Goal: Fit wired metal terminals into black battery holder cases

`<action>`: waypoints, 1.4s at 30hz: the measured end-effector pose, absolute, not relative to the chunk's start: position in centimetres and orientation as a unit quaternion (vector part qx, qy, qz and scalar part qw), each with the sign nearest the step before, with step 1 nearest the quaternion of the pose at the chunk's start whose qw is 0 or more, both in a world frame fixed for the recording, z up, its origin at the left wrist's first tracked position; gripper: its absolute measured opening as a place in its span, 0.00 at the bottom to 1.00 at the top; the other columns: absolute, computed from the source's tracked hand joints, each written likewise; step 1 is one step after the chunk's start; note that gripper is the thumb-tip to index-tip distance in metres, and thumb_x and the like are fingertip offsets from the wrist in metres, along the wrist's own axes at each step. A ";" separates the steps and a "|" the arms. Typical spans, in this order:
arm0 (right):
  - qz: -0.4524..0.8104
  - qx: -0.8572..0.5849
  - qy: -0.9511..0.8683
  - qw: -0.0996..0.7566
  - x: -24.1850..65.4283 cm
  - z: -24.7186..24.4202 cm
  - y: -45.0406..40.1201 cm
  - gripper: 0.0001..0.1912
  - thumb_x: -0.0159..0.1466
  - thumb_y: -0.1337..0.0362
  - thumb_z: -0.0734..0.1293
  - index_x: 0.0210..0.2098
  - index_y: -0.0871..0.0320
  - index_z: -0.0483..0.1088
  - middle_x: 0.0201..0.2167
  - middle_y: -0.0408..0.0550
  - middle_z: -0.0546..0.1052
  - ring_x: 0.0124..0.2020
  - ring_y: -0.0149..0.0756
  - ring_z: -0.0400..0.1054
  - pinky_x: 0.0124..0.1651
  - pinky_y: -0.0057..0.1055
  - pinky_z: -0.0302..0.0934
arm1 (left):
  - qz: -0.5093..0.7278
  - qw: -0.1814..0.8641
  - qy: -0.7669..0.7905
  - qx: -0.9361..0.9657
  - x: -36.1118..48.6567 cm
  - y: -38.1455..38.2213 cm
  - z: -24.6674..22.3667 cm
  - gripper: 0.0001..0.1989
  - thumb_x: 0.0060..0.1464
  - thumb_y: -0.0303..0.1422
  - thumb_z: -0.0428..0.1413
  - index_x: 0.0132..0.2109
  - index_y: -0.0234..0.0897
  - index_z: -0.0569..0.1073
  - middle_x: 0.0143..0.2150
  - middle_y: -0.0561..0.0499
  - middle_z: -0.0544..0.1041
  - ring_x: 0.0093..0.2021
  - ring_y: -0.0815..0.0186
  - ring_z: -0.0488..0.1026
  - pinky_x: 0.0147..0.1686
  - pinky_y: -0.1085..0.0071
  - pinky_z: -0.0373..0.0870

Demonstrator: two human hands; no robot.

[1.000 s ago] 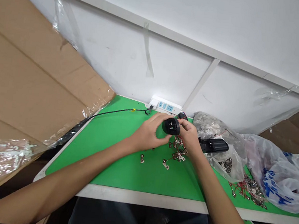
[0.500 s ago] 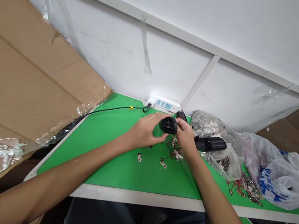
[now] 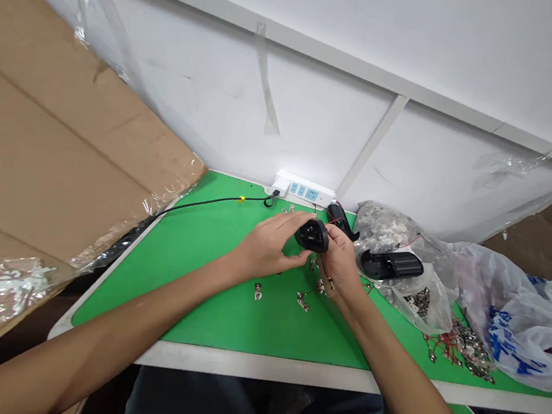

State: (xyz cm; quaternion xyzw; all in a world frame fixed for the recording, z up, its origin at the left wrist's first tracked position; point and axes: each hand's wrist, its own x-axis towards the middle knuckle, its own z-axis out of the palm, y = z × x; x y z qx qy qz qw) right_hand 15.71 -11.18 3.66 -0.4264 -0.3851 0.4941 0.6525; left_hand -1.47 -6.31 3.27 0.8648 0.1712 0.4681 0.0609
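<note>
A black plastic housing (image 3: 313,236) is held up above the green mat, its hollow end facing me. My left hand (image 3: 272,243) grips it from the left, thumb below and fingers over the top. On the other side, my right hand (image 3: 342,258) pinches its edge; some of those fingers are hidden behind it. Thin dark and red wires (image 3: 327,269) hang by my right palm. Small metal contact pieces (image 3: 303,301) lie scattered on the mat under my hands, with a separate one (image 3: 258,291) to the left.
Behind stands a white power strip (image 3: 305,189) with a black cable (image 3: 207,202). Other black housings lie near it (image 3: 341,221) and on a plastic bag (image 3: 393,265). Rightward are a metal-parts pile (image 3: 469,348) and a white bag (image 3: 535,336). Cardboard (image 3: 64,143) leans left.
The wires now hang in sight beside my right palm. My hands and the housing have shifted only slightly, and the view has moved a little.
</note>
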 end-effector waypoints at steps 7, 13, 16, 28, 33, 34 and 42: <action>0.519 -0.430 -0.370 0.639 15.7 4.5 -11.4 0.20 0.49 0.51 0.84 0.28 0.55 0.75 0.28 0.40 0.74 0.31 0.33 0.63 0.38 0.31 0.59 | 0.466 0.073 0.184 0.863 -1.5 -6.4 3.0 0.33 0.61 0.31 0.63 0.70 0.42 0.66 0.64 0.43 0.80 0.63 0.54 0.79 0.65 0.55 0.77; 0.520 -0.432 -0.392 0.624 16.2 4.6 -11.0 0.25 0.48 0.45 0.84 0.27 0.54 0.73 0.26 0.39 0.71 0.29 0.33 0.62 0.36 0.32 0.57 | 0.458 0.111 0.210 0.857 -1.3 -6.6 2.9 0.34 0.59 0.33 0.65 0.70 0.43 0.67 0.63 0.45 0.81 0.62 0.55 0.80 0.65 0.56 0.77; 0.517 -0.435 -0.400 0.619 16.3 4.5 -11.0 0.25 0.49 0.45 0.83 0.26 0.54 0.72 0.25 0.39 0.70 0.28 0.33 0.61 0.35 0.31 0.56 | 0.453 0.117 0.212 0.858 -1.3 -6.6 3.0 0.33 0.59 0.33 0.65 0.70 0.42 0.68 0.63 0.45 0.81 0.61 0.55 0.81 0.65 0.56 0.77; 0.404 -0.492 -0.495 0.592 16.7 4.5 -10.8 0.20 0.61 0.44 0.76 0.30 0.54 0.74 0.33 0.45 0.78 0.37 0.40 0.70 0.45 0.36 0.64 | 0.443 0.191 0.252 0.839 -0.9 -6.8 2.7 0.34 0.57 0.31 0.64 0.69 0.42 0.66 0.66 0.44 0.78 0.66 0.53 0.77 0.67 0.54 0.75; 0.216 -0.560 -0.549 0.582 17.0 3.7 -10.6 0.20 0.64 0.48 0.74 0.50 0.52 0.74 0.56 0.52 0.77 0.63 0.49 0.66 0.68 0.47 0.57 | 0.464 0.223 0.256 0.818 -0.8 -7.2 2.7 0.35 0.54 0.28 0.66 0.67 0.43 0.65 0.69 0.43 0.76 0.69 0.52 0.75 0.67 0.52 0.75; 0.209 -0.567 -0.538 0.588 17.0 3.4 -10.5 0.25 0.63 0.48 0.75 0.54 0.52 0.71 0.60 0.54 0.74 0.66 0.50 0.63 0.70 0.48 0.55 | 0.466 0.223 0.255 0.817 -0.8 -7.2 2.7 0.35 0.54 0.28 0.66 0.67 0.44 0.65 0.69 0.43 0.75 0.69 0.52 0.75 0.67 0.52 0.75; 0.563 -0.460 -0.322 0.607 16.2 3.8 -10.5 0.33 0.54 0.49 0.83 0.52 0.50 0.69 0.53 0.50 0.78 0.52 0.43 0.75 0.47 0.36 0.71 | 0.470 0.168 0.212 0.840 -1.2 -7.0 3.5 0.34 0.57 0.29 0.66 0.67 0.43 0.64 0.70 0.40 0.75 0.68 0.52 0.76 0.69 0.51 0.74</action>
